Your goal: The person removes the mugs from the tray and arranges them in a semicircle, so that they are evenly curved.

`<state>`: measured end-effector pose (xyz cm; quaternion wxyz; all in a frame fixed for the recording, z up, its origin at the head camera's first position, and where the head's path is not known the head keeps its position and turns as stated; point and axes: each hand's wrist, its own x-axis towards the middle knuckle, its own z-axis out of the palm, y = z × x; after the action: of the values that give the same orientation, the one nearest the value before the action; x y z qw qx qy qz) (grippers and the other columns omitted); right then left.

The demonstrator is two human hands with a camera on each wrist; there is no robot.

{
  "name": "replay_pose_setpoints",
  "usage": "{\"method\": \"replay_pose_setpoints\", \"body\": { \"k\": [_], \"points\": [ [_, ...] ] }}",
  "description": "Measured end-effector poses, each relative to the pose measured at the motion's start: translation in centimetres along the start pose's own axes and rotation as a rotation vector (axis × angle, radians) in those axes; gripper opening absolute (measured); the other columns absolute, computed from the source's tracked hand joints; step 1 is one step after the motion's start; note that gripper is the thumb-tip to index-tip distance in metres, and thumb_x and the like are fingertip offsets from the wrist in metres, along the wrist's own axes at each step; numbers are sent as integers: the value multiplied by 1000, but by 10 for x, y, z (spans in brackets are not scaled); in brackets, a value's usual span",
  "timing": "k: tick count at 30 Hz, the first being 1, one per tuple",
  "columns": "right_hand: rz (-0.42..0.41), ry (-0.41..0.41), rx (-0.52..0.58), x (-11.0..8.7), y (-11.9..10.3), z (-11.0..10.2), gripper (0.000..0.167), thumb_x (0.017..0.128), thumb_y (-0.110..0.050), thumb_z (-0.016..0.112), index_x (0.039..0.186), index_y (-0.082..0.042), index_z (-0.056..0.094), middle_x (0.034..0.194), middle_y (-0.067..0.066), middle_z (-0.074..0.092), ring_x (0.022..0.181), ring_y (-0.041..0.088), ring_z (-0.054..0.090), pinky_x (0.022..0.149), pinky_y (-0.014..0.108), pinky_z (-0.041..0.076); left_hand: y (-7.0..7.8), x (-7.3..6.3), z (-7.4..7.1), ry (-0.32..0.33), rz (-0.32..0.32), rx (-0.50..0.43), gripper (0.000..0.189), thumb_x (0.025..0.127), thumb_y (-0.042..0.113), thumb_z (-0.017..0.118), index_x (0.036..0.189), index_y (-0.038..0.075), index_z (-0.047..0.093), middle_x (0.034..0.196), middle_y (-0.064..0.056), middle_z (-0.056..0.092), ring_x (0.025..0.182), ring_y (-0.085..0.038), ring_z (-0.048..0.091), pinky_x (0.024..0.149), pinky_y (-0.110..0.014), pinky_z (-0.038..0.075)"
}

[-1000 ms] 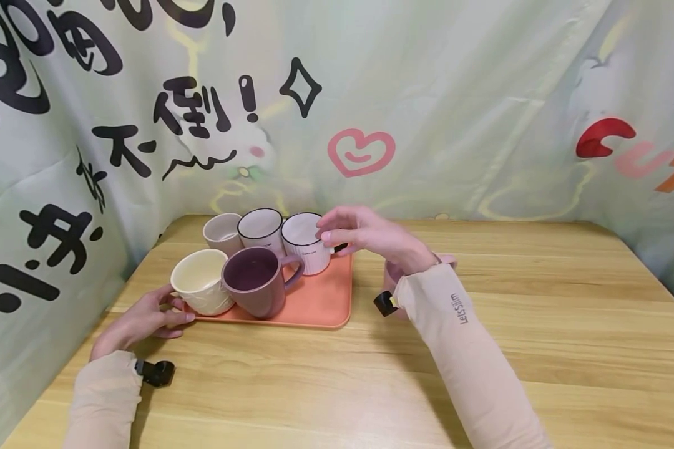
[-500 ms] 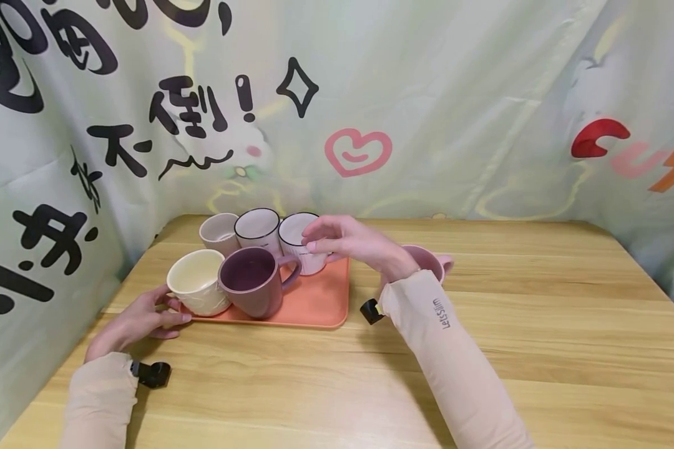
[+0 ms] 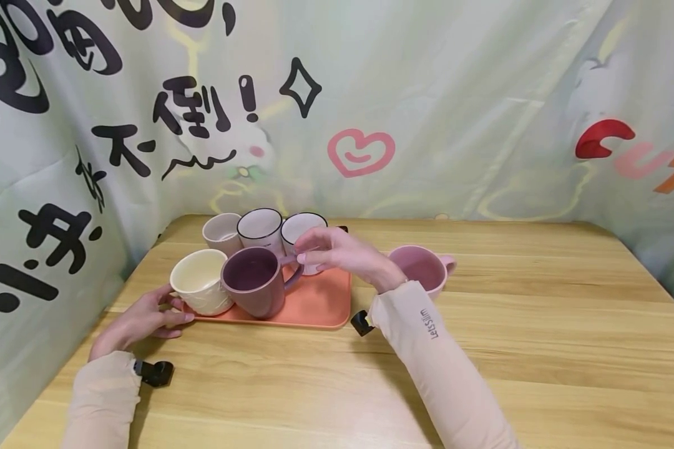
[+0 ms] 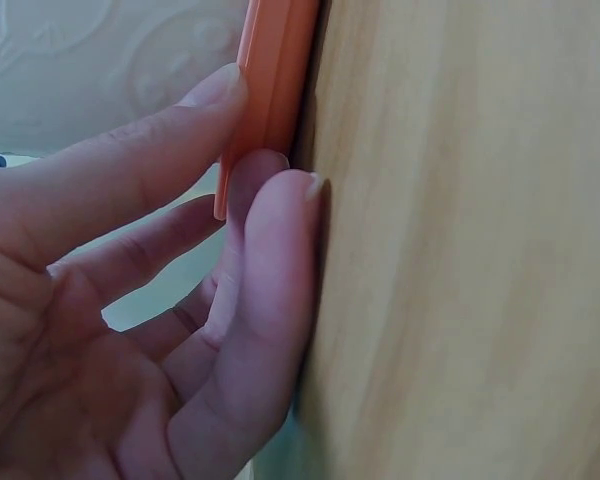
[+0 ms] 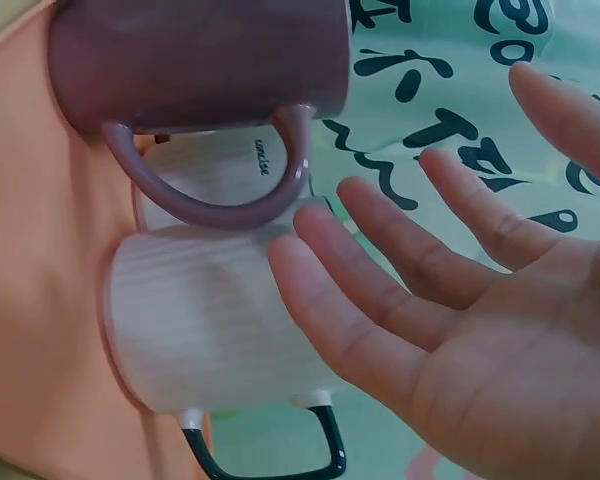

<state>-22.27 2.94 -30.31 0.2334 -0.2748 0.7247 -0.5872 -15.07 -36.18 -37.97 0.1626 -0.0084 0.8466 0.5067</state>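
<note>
My left hand (image 3: 137,323) pinches the front left corner of an orange tray (image 3: 322,305); the left wrist view shows the thumb on the tray rim (image 4: 280,75) and fingertips against its outer side. My right hand (image 3: 351,254), fingers spread and only slightly bent, hovers above the tray's right side and holds nothing. In the right wrist view its fingers lie near a white mug (image 5: 215,320) with a black handle and the purple mug's handle (image 5: 215,215). On the tray, the purple mug (image 3: 254,290) stands beside a cream cup (image 3: 199,287).
Behind them on the tray are another black-rimmed white mug (image 3: 259,226) and a small pale cup (image 3: 222,231). Right of the tray, a pink mug (image 3: 421,265) stands on the wooden table (image 3: 539,324), partly behind my right forearm. A printed cloth (image 3: 455,112) hangs around the back.
My right hand has moved left and toward me, from beside the white mug's handle to near the purple mug's handle. The pink mug is less covered. My left hand stays at the tray corner.
</note>
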Motion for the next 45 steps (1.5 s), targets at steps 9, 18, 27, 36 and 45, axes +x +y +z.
{"method": "replay_pose_setpoints", "body": {
  "k": [9, 18, 27, 36, 45],
  "points": [
    [-36, -10, 75, 3, 13, 10, 34, 95, 1, 63, 126, 14, 55, 128, 30, 59, 114, 31, 61, 103, 46, 49, 0, 0, 0, -4, -18, -14, 66, 94, -1, 69, 142, -15, 27, 108, -19, 46, 85, -15, 63, 72, -35, 62],
    [-112, 71, 79, 7, 23, 26, 24, 91, 9, 62, 114, 15, 58, 115, 32, 64, 114, 46, 59, 92, 25, 50, -1, 1, -1, -3, -10, -5, 65, 95, 0, 69, 142, -15, 27, 109, -19, 46, 84, -16, 63, 72, -35, 62],
    [-98, 137, -60, 12, 30, 41, 29, 84, 12, 70, 108, 9, 54, 103, 15, 63, 100, 22, 62, 87, 23, 50, -1, 1, -1, -1, -10, -6, 64, 95, 1, 69, 141, -14, 29, 108, -18, 46, 86, -15, 63, 72, -35, 62],
    [-73, 119, 1, 15, 36, 47, 23, 92, 10, 63, 111, 6, 51, 84, 9, 58, 85, 38, 65, 69, 41, 61, -2, 1, -1, -3, -11, -3, 66, 95, 0, 69, 143, -15, 26, 109, -19, 47, 86, -16, 63, 72, -35, 62],
    [-98, 116, 35, 15, 40, 51, 13, 96, 10, 56, 105, 4, 49, 79, 12, 56, 82, 34, 64, 72, 43, 61, 0, 1, -1, -2, -8, 7, 62, 95, 1, 69, 141, -15, 29, 108, -19, 47, 86, -16, 63, 72, -36, 62]
  ]
}}
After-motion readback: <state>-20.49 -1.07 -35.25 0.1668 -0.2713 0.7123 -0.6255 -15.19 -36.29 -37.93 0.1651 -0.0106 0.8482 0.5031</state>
